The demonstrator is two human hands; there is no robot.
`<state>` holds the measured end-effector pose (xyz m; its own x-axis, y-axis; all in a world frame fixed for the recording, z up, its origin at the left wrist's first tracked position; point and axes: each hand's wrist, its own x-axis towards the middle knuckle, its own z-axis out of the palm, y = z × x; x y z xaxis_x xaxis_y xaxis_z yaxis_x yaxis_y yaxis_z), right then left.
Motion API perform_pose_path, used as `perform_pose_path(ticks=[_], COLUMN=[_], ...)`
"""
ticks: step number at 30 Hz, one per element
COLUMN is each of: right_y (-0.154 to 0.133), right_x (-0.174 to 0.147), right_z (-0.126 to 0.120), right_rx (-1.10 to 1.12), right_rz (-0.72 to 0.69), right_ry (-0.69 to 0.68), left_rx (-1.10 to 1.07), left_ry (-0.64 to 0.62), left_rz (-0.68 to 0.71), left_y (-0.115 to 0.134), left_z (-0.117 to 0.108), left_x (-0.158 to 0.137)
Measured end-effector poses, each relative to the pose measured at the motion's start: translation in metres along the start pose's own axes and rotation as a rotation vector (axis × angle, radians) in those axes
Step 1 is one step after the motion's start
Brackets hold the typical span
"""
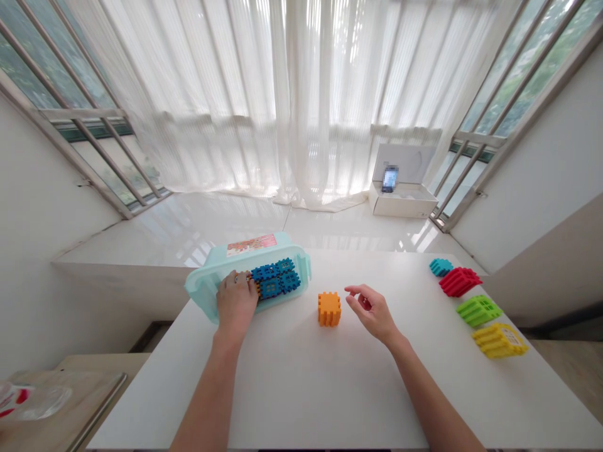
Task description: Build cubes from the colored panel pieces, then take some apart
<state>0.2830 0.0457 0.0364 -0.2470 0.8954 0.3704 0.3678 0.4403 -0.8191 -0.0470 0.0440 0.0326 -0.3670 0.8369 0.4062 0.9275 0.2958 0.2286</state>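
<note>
Stack of orange, notch-edged square plastic tiles [329, 309], right of centre in the frame, stands on a smooth white table [301, 389]; near it, my feed shows the right hand [372, 311], fingers loosely curled, thumb parted. The left hand [238, 298] rests inside a mint-green plastic tub [203, 290] of blue, windowed tiles [271, 288]; its grip I cannot tell.
</note>
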Motion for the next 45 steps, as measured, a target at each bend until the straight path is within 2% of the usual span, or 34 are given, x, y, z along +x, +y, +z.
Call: perform_pose_path(ticks=[3, 7, 13, 25, 34, 39, 45], right_y=[0.000, 0.001, 0.001, 0.001, 0.002, 0.002, 0.001], right_x=[0.000, 0.000, 0.000, -0.001, -0.001, -0.001, -0.001], right_z=[0.000, 0.000, 0.002, 0.002, 0.003, 0.003, 0.003], right_rx=[-0.002, -0.002, 0.007, 0.012, 0.021, 0.025, 0.020], right_rz=[0.003, 0.009, 0.001, 0.000, 0.001, 0.006, 0.009], right_ry=[0.008, 0.014, 0.023, 0.021, 0.013, 0.007, -0.004], left_rx=[0.039, 0.046, 0.047, 0.115, 0.035, 0.097, 0.103], left_ry=[-0.022, 0.027, 0.023, 0.022, 0.050, 0.023, -0.036], left_rz=[-0.014, -0.015, 0.048, 0.026, 0.019, -0.010, 0.041], left_y=[0.001, 0.000, -0.004, 0.000, -0.001, 0.000, -0.006], left_z=[0.003, 0.005, 0.010, 0.012, 0.012, 0.013, 0.015], left_x=[-0.001, -0.001, 0.002, 0.001, 0.003, 0.002, 0.005])
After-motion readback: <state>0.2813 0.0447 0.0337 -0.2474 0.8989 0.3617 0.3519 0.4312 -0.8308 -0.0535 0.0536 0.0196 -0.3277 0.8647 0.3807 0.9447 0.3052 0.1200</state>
